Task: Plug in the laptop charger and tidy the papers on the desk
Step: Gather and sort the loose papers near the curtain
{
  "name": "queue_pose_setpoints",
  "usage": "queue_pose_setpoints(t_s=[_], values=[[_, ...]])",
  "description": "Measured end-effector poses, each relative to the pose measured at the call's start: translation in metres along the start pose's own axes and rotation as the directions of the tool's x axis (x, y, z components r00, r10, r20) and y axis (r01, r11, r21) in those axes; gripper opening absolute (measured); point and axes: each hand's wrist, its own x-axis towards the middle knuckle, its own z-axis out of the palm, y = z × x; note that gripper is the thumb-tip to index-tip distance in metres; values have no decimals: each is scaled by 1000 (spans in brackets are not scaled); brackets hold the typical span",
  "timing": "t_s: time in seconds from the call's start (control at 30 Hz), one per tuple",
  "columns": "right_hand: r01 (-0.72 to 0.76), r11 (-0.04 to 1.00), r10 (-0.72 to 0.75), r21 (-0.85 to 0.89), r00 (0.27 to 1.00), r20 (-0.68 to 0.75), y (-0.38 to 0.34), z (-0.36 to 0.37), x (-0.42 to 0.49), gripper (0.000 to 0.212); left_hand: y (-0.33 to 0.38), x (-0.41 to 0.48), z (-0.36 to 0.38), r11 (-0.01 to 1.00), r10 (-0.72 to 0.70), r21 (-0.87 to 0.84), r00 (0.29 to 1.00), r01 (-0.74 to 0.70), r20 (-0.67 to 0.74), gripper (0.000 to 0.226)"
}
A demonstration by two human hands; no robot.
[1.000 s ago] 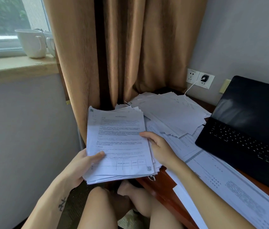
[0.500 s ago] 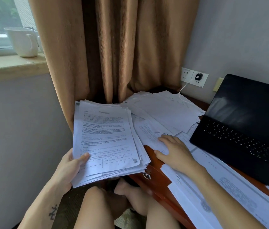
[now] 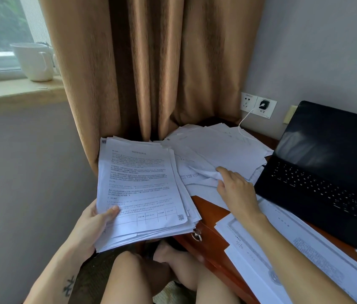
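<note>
Head view, 1 frame.

- Left hand (image 3: 92, 227): holds stack (image 3: 142, 194) of printed sheets by its lower left corner, thumb on top sheet, fingers under. Stack is off the desk, over the person's lap, tilted, its right edge overlapping desk's near-left corner. Top sheet: dense print, table and QR code at bottom.
- Right hand (image 3: 236, 191): on desk, fingers pinched shut on a crumpled sheet (image 3: 206, 175) at near edge of loose pile.
- Loose pile (image 3: 217, 148): white sheets, fanned and overlapping, at desk's far-left corner, btw stack and laptop.
- Desk (image 3: 208, 211): red-brown wood; bare patch shows at near-left corner; drawer front below w/ metal ring pull (image 3: 197, 235).
- Laptop (image 3: 326, 172): black, open, screen dark, along desk's right side, just beside loose pile.
- Long forms (image 3: 294, 249): large white sheets w/ ruled borders, along desk's near edge, under right forearm and in front of laptop.
- Charger (image 3: 264, 104): black plug seated in right wall socket above desk's far edge; white cable (image 3: 244, 119) drops from it onto loose pile. Left socket (image 3: 248, 101) free.
- Curtain (image 3: 151, 69): tan, hangs behind desk's far-left corner.
- Mug (image 3: 33, 61): white, on windowsill (image 3: 17, 93), well apart from desk.
- Tattoo (image 3: 69, 286) on left forearm.
</note>
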Motion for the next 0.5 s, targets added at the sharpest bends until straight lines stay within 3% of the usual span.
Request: queue_pose_setpoints(t_s=[0.23, 0.5], values=[[-186, 948, 200, 260, 979, -28, 13, -13, 21, 36, 2, 6, 3, 1000, -12, 0, 1000, 12, 27, 25], [-29, 874, 120, 485, 980, -158, -29, -28, 35, 32, -2, 8, 11, 1000, -22, -12, 999, 22, 47, 27]])
